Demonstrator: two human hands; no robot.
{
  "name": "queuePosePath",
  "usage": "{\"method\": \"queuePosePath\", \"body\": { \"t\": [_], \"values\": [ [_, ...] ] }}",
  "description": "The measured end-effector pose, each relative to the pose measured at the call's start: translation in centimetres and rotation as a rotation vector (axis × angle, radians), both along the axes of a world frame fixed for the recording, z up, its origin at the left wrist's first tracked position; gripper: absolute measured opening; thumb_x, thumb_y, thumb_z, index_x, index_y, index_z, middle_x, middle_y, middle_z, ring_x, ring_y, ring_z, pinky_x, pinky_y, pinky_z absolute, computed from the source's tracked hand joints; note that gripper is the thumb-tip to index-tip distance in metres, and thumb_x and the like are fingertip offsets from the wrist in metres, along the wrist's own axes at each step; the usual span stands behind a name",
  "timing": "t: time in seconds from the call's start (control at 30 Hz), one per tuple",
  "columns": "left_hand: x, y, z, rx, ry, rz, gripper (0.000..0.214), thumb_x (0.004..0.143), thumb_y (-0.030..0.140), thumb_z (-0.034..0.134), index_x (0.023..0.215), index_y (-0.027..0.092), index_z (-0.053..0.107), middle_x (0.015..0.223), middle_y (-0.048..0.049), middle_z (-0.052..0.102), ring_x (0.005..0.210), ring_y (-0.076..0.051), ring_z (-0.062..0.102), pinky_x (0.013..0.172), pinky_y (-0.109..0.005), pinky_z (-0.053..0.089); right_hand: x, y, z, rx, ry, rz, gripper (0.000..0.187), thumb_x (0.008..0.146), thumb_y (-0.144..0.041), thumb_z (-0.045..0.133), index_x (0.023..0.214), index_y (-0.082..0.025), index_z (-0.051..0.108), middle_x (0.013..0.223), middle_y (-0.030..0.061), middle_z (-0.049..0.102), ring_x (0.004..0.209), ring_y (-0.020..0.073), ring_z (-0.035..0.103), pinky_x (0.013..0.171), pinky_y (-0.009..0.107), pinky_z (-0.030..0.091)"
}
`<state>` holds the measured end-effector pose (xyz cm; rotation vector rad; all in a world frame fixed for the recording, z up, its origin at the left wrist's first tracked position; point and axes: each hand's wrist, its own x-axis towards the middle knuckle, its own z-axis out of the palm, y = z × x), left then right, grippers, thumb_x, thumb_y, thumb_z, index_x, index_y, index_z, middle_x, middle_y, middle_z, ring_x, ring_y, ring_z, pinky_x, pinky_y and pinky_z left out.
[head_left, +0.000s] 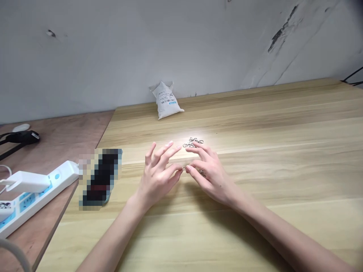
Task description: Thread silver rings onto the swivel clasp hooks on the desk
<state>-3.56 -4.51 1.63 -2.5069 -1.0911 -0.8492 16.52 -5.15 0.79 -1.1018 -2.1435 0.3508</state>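
Observation:
My left hand and my right hand meet fingertip to fingertip over the light wooden table. Thumb and forefinger of each hand pinch a small metal piece between them, while the other fingers are spread. Under my right hand's fingers a bit of metal chain shows. Just beyond the hands lies a small pile of silver rings and clasps in a bright spot of light.
A small white bag with a barcode label stands by the wall. A blurred-out dark flat object lies left of my hands. On the darker side table sit a white power strip with a plugged adapter and a black cable.

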Motion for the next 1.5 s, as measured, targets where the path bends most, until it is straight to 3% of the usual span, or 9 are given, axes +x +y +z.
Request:
{"method": "queuePosePath", "body": {
  "t": [0.17, 0.33, 0.43, 0.53, 0.6, 0.87, 1.07, 1.23, 1.5],
  "values": [
    [-3.1, 1.6, -0.1, -0.201, 0.026, 0.154, 0.015, 0.086, 0.031, 0.065, 0.098, 0.024, 0.069, 0.137, -0.0101, 0.055, 0.135, -0.031, 0.042, 0.113, -0.06, 0.026, 1.3, 2.3, -1.1, 0.068, -0.096, -0.103, 0.023, 0.095, -0.026, 0.052, 0.083, -0.02, 0.07, 0.121, 0.0116, 0.063, 0.129, 0.0304, 0.044, 0.102, 0.052, 0.037],
    [-5.0, 2.4, -0.7, -0.31, 0.12, 0.17, 0.015, 0.087, 0.038, 0.063, 0.091, 0.026, 0.071, 0.133, -0.0087, 0.058, 0.135, -0.031, 0.041, 0.112, -0.062, 0.024, 2.6, 3.7, -1.1, 0.114, -0.128, -0.225, 0.027, 0.098, -0.028, 0.047, 0.104, -0.018, 0.071, 0.121, 0.0141, 0.061, 0.125, 0.0302, 0.046, 0.099, 0.05, 0.037],
    [-4.8, 2.4, -1.0, -0.319, 0.112, 0.157, 0.015, 0.089, 0.036, 0.061, 0.088, 0.025, 0.072, 0.13, -0.0086, 0.06, 0.134, -0.031, 0.043, 0.113, -0.062, 0.024, 4.2, 3.7, -0.2, 0.113, -0.156, -0.167, 0.024, 0.096, -0.028, 0.049, 0.096, -0.019, 0.072, 0.109, 0.0117, 0.066, 0.109, 0.027, 0.054, 0.09, 0.044, 0.042],
    [-4.3, 2.3, -1.2, -0.319, 0.078, 0.153, 0.013, 0.089, 0.032, 0.061, 0.088, 0.026, 0.072, 0.128, -0.0076, 0.061, 0.132, -0.029, 0.045, 0.113, -0.06, 0.025, 5.8, 3.4, 0.9, -0.028, -0.246, 0.016, 0.022, 0.095, -0.03, 0.052, 0.094, -0.02, 0.072, 0.086, 0.006, 0.067, 0.079, 0.0184, 0.058, 0.072, 0.032, 0.043],
    [-4.1, 2.2, -1.2, -0.343, 0.052, 0.154, 0.011, 0.089, 0.029, 0.061, 0.088, 0.026, 0.072, 0.128, -0.0069, 0.061, 0.132, -0.029, 0.045, 0.112, -0.06, 0.026, 6.5, 3.1, 1.6, -0.119, -0.293, 0.058, 0.019, 0.093, -0.032, 0.055, 0.091, -0.021, 0.071, 0.077, 0.0024, 0.065, 0.066, 0.0144, 0.056, 0.062, 0.027, 0.04],
    [-4.1, 2.2, -1.5, -0.606, -0.128, 0.193, 0.011, 0.088, 0.03, 0.061, 0.084, 0.022, 0.066, 0.134, -0.0099, 0.055, 0.137, -0.031, 0.036, 0.106, -0.058, 0.035, 6.5, 2.5, 2.1, -0.232, -0.397, 0.013, 0.011, 0.088, -0.023, 0.058, 0.09, -0.022, 0.068, 0.075, -0.0004, 0.068, 0.06, 0.0125, 0.058, 0.054, 0.024, 0.036],
    [-3.7, 2.0, -1.5, -0.52, -0.096, 0.165, 0.012, 0.088, 0.028, 0.062, 0.079, 0.022, 0.066, 0.129, -0.0082, 0.058, 0.134, -0.031, 0.04, 0.107, -0.06, 0.033, 5.6, 2.8, 0.4, -0.116, -0.441, 0.029, 0.014, 0.084, -0.014, 0.058, 0.079, -0.022, 0.069, 0.075, -0.0003, 0.067, 0.059, 0.0125, 0.055, 0.054, 0.025, 0.032],
    [-3.2, 1.8, -1.0, -0.373, -0.062, 0.115, 0.015, 0.087, 0.027, 0.064, 0.074, 0.023, 0.07, 0.122, -0.0068, 0.063, 0.129, -0.031, 0.047, 0.108, -0.059, 0.031, 4.8, 2.9, 0.1, -0.062, -0.455, 0.013, 0.016, 0.078, -0.009, 0.056, 0.07, -0.02, 0.066, 0.069, 0.0003, 0.064, 0.058, 0.0127, 0.052, 0.054, 0.026, 0.03],
    [-2.7, 1.6, -0.8, -0.336, -0.055, 0.075, 0.015, 0.089, 0.022, 0.06, 0.079, 0.023, 0.07, 0.121, -0.007, 0.064, 0.127, -0.028, 0.049, 0.109, -0.056, 0.032, 4.3, 2.6, 0.0, -0.117, -0.425, -0.005, 0.011, 0.071, -0.01, 0.059, 0.067, -0.02, 0.059, 0.068, -0.0012, 0.062, 0.056, 0.0119, 0.048, 0.052, 0.025, 0.029]
  ]
}}
